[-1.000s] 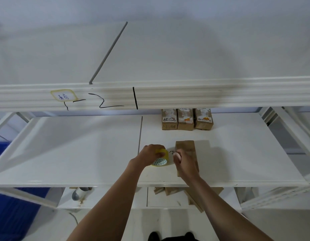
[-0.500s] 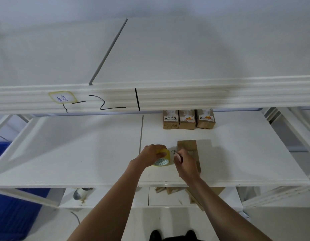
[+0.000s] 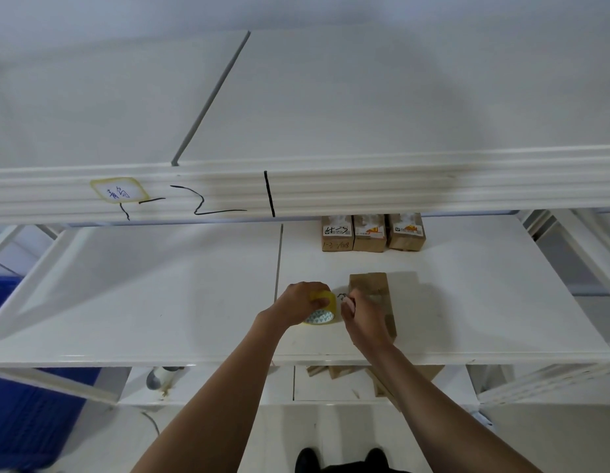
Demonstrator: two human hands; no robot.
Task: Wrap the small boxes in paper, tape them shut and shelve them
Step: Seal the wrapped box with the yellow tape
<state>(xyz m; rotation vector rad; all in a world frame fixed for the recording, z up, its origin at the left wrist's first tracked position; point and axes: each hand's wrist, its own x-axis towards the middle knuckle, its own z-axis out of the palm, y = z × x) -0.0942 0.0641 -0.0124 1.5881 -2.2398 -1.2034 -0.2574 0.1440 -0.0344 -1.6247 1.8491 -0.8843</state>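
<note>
A brown paper-wrapped box [image 3: 372, 288] lies on the white middle shelf [image 3: 160, 295], near its front edge. My left hand [image 3: 302, 300] grips a yellow roll of tape [image 3: 322, 308] just left of the box. My right hand [image 3: 363, 315] rests over the box's left side, with its fingers curled round a small pale object that I cannot identify. Three wrapped and labelled boxes [image 3: 372, 232] stand side by side at the back of the same shelf.
The upper shelf's front rail [image 3: 365, 186] with a yellow label and black marker lines crosses the view. Brown paper pieces [image 3: 334, 372] and a grey-capped cylinder [image 3: 160, 377] lie on the lower shelf. A blue bin [image 3: 27, 414] stands at the lower left.
Both hands and the tape roll stay in nearly the same place beside the box. The view has shifted only slightly.
</note>
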